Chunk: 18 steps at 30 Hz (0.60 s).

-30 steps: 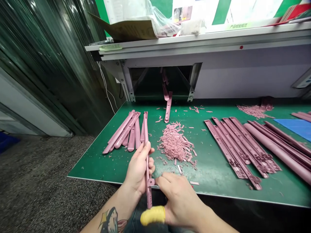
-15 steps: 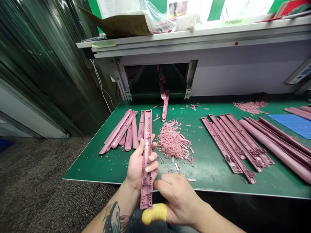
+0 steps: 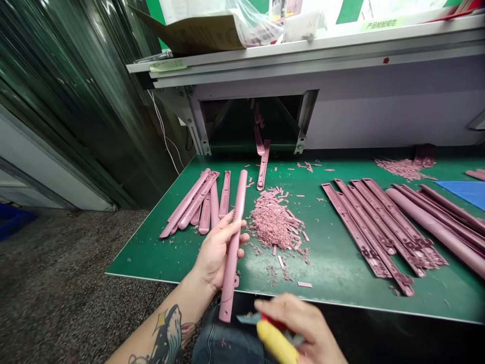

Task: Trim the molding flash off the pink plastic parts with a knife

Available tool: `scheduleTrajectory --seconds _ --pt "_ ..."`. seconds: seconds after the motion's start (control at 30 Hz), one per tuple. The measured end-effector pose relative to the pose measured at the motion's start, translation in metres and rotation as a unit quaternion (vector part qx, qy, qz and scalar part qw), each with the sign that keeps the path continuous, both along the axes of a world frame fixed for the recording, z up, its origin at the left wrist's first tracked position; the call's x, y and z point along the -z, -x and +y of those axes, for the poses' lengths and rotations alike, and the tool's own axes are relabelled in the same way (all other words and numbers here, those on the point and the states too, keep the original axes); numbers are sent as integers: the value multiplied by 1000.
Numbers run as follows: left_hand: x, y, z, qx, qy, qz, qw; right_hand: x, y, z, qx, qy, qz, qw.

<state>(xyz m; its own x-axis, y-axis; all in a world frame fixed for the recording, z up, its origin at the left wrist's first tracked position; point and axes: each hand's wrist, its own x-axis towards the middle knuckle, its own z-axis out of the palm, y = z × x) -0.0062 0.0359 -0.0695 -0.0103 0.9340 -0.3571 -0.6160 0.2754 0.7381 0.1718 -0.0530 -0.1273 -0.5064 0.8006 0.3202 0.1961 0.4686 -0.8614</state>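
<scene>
My left hand (image 3: 217,247) is wrapped around a long pink plastic shell (image 3: 236,232), its smooth rounded side facing up and its lower end over my lap. A little right of that lower end, my right hand (image 3: 303,316) grips a small knife, slightly blurred. The knife's blade (image 3: 248,318) points left toward the shell but stands apart from it, and a bit of red shows by the fingers. A yellow finger cot (image 3: 276,344) covers my right thumb. Beyond the hands, a heap of pink shavings (image 3: 273,222) lies on the green tabletop (image 3: 322,263).
Several pink shells (image 3: 193,202) lie at the left; more pink shells (image 3: 375,227) are lined up at the right. One shell (image 3: 264,167) leans from the chute opening (image 3: 227,126). A blue sheet (image 3: 464,194) lies far right. A shelf (image 3: 303,55) overhangs the back.
The shell has been turned over, from its ribbed hollow side to its smooth side. My right hand has moved down and right, away from the shell, and the knife's blade now shows.
</scene>
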Motion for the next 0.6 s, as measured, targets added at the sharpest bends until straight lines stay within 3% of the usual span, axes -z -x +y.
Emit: scheduleTrajectory --seconds 0.17,0.27,0.37,0.47,0.6 --pt "-2 -7 5 51 7 71 996 -27 1 27 38 -85 -121 988" --pt "-1 -8 5 73 14 98 992 -27 -2 29 67 -156 -146 975" --pt "3 -21 6 78 3 122 989 -23 -20 35 166 -231 -102 953" --pt "8 -59 20 86 -31 148 985 -34 -51 59 284 -183 -81 938" --pt "9 -131 58 149 -94 198 964 -69 -76 122 314 -62 -201 926"
